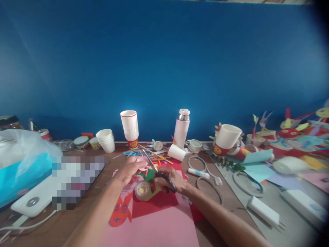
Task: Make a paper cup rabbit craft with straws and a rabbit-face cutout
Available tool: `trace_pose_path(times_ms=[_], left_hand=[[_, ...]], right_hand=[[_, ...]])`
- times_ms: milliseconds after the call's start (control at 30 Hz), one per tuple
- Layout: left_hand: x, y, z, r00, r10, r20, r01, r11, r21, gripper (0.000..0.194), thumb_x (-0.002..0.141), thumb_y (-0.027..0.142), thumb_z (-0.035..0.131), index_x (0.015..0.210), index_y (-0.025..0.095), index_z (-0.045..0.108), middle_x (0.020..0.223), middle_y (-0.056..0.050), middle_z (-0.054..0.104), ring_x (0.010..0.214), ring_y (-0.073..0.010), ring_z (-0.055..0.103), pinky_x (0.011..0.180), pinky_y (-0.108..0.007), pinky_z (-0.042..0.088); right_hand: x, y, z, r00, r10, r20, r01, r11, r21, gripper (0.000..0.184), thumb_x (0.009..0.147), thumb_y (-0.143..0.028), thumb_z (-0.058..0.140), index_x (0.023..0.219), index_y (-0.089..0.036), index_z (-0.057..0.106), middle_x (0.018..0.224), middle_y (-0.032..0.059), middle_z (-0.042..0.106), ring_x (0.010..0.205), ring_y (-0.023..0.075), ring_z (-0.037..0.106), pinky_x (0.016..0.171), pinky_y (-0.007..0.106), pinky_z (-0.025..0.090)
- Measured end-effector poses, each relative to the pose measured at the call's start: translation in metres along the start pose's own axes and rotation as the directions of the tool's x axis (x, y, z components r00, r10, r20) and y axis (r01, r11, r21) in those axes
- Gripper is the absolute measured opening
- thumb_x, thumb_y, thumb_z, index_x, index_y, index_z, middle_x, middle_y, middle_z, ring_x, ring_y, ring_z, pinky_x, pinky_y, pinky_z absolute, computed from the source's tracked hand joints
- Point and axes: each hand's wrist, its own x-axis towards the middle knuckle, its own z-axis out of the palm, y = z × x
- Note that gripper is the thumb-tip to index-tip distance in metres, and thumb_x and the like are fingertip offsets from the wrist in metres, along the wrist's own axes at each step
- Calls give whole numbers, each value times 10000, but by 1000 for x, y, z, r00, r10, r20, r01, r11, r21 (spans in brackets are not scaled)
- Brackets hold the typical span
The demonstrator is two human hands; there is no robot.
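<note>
My right hand (169, 178) grips the black handles of a pair of scissors (150, 160), whose blades point up and to the left. Between the fingers of my left hand (130, 172) is a small piece of pink paper (142, 160), close to the blades. Whether the blades touch the paper I cannot tell. Below the hands, a roll of clear tape (142, 190) lies on red paper (156, 207), which rests on a larger pink sheet (160, 231). An orange-red paper cutout (119, 212) with a drawn face lies by my left forearm. Green paper (148, 175) shows between the hands.
Behind stand a tall stack of paper cups (129, 125), a shorter stack (106, 140) and a pale thermos (182, 130). A white cup (177, 152) lies tipped over. A glue stick (198, 173), cables and a white charger (266, 212) are at right; a power bank-like white device (32, 202) at left.
</note>
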Motion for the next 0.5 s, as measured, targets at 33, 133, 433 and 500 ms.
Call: trace_pose_path(times_ms=[33,133,433,500], left_hand=[[0,0,0,1000,-4,-2,4,1000,6,222,594,283,646,754,130,649,489,35,524,452,-97,447,432,-205,333],[0,0,-1,1000,-9,-10,9,1000,23,212,605,288,644,746,130,631,509,30,540,467,-96,459,435,-200,335],[2,-2,-2,1000,-19,9,18,997,69,249,598,271,632,804,133,636,570,-4,598,533,-129,525,392,-185,282],[0,-1,-2,1000,-23,-1,23,996,89,241,599,270,630,797,135,634,564,-1,596,525,-126,520,391,-185,282]], right_hand=[[0,1,0,1000,-1,4,1,1000,-2,227,724,-370,612,709,-160,529,470,-52,498,382,72,435,357,165,310],[1,3,-1,1000,-2,11,2,1000,-6,234,730,-379,604,703,-162,522,473,-53,497,380,71,432,346,161,296],[2,4,1,998,-56,23,56,998,10,227,737,-368,605,707,-158,525,514,-42,505,443,77,454,410,173,328],[1,4,1,998,-52,30,51,999,12,221,737,-363,605,705,-158,527,511,-43,502,440,76,450,410,174,327]])
